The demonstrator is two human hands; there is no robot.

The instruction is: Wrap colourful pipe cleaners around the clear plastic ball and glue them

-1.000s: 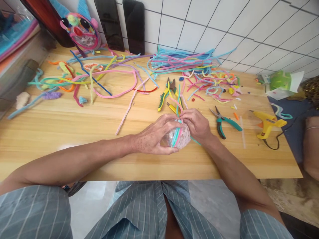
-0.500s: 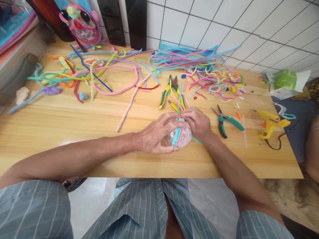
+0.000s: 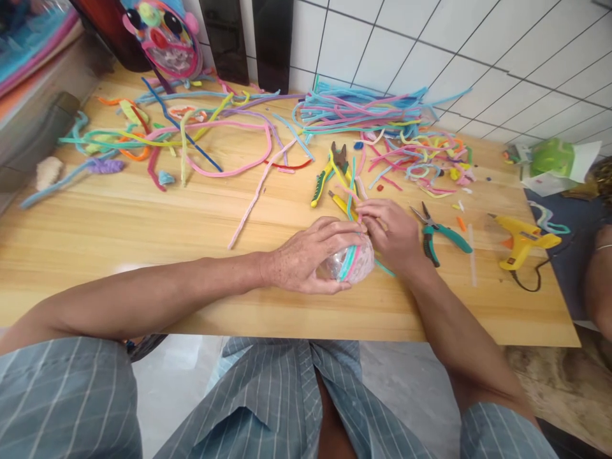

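Note:
My left hand (image 3: 310,255) is wrapped round a clear plastic ball (image 3: 364,261), its fingers across the top and thumb below. The ball has a whitish-pink lining on its right part, and teal and pink pipe cleaners run round its middle. At the ball's upper right my right hand (image 3: 389,233) pinches the pink pipe cleaner (image 3: 359,218). Loose teal and pink ends stick up beyond the fingers, and a teal end (image 3: 384,268) pokes out below the right hand. The exact spot of the pinch is partly hidden.
Yellow-green cutters (image 3: 338,162) and a yellow-handled tool (image 3: 340,203) lie just beyond the ball. Teal pliers (image 3: 442,236) and a yellow glue gun (image 3: 523,239) are at right. Pipe cleaners (image 3: 368,108) pile along the tiled wall; a decorated toy (image 3: 167,41) stands back left.
The view has shifted slightly. My right hand has moved a little up and right at the ball, drawing on the pink pipe cleaner; my left hand keeps its hold.

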